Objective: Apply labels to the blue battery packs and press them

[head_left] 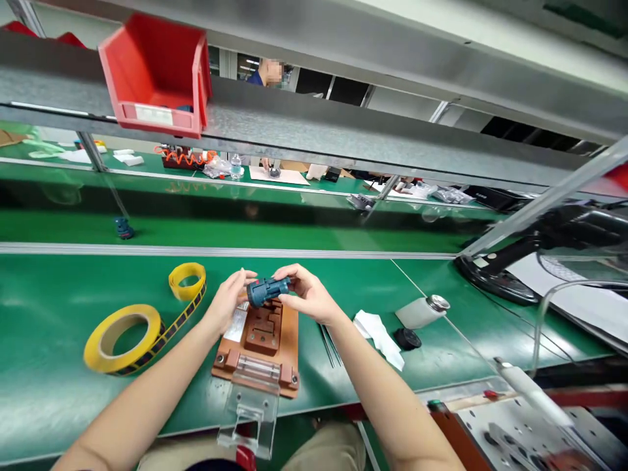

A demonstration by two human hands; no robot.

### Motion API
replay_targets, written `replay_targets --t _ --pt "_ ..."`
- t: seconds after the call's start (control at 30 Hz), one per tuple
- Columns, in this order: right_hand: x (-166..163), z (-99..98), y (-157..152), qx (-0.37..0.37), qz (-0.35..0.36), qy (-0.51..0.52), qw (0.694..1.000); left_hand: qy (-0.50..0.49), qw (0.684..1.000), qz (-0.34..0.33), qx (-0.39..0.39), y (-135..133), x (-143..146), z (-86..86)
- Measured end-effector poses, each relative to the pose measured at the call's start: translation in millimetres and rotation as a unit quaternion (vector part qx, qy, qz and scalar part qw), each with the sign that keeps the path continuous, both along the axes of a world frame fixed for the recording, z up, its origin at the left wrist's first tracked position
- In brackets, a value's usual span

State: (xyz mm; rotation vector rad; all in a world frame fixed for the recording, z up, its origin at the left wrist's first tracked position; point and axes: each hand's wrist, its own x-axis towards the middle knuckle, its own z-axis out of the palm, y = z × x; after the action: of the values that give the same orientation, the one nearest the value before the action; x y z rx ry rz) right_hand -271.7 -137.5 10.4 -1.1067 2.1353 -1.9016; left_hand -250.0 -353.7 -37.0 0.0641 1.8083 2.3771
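The right hand (311, 294) pinches a dark blue plastic part (267, 291) over a brown board (290, 327) at the near edge of the green bench (140, 278); the left hand's (229, 297) fingers meet its other end, though I cannot tell whether they grip. Yellow tape (92, 351) lies towards the bench's left end, a white bottle (417, 313) towards its right. Above the far edge, a shelf (343, 124) carries a red bin (157, 72), with another person (258, 77) beyond
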Motion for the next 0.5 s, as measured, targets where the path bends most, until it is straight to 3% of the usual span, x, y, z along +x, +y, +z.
replay_targets --t 0.07,0.13,0.2,0.33,0.5 --pt "13 0.2 -5 0.052 0.013 0.052 0.997 -0.147 0.97 -0.141 0.134 1 13 15.3" --pt "21 -2.5 -9 0.084 -0.007 0.077 0.993 -0.214 0.935 -0.193 0.209 4 25 24.7" --pt "27 -8.1 -13 0.073 -0.049 0.061 0.994 -0.216 0.937 -0.132 0.24 8 34 29.1" --pt "44 -21.0 -26 0.08 -0.125 0.07 0.986 -0.204 0.952 -0.014 0.229 20 44 28.8" --pt "45 -42.5 -39 0.153 -0.169 0.116 0.967 -0.114 0.98 0.022 0.164 21 48 22.5"
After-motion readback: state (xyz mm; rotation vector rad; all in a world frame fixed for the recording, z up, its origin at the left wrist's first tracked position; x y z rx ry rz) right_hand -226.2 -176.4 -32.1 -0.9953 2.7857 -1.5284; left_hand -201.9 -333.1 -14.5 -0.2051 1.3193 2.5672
